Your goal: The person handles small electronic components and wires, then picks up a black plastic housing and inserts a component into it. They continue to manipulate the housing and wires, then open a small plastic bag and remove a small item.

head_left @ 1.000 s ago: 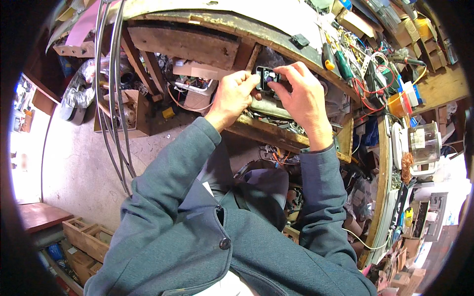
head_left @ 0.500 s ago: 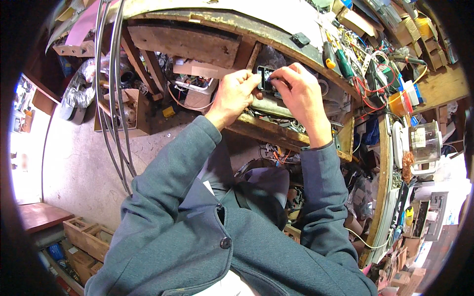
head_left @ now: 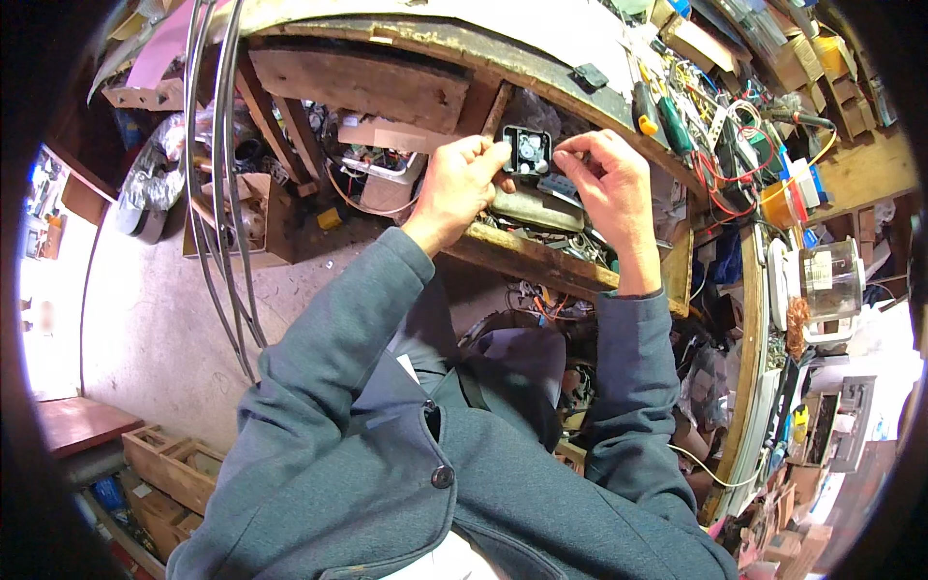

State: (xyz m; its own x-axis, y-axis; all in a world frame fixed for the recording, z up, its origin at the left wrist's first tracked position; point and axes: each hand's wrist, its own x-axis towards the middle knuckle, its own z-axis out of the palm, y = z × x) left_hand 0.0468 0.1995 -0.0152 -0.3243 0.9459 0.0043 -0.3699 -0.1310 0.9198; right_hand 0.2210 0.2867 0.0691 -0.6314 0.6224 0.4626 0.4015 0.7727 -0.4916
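My left hand (head_left: 456, 188) grips a small square black housing (head_left: 527, 152) by its left side, thumb and fingers pinched on the edge. Its open face is turned up and shows pale round parts, like small wheels, inside. Just right of the housing is my right hand (head_left: 609, 174), its thumb and forefinger drawn close together by the housing's right edge. Whatever those fingertips may hold is too small to make out. Both hands are raised in front of the workbench's front edge, above an open drawer-like space full of parts.
On the wooden workbench (head_left: 425, 46) lies a small black piece (head_left: 588, 77). Screwdrivers (head_left: 674, 126) and tangled wires fill the bench's right side, with a clear plastic container (head_left: 833, 278) farther right. Black cables (head_left: 217, 174) hang at left, beside a cardboard box (head_left: 261, 217) on the floor.
The housing has tipped so that its open face with the round parts shows. My right hand has moved slightly right and down, away from it. The left hand has stayed in place.
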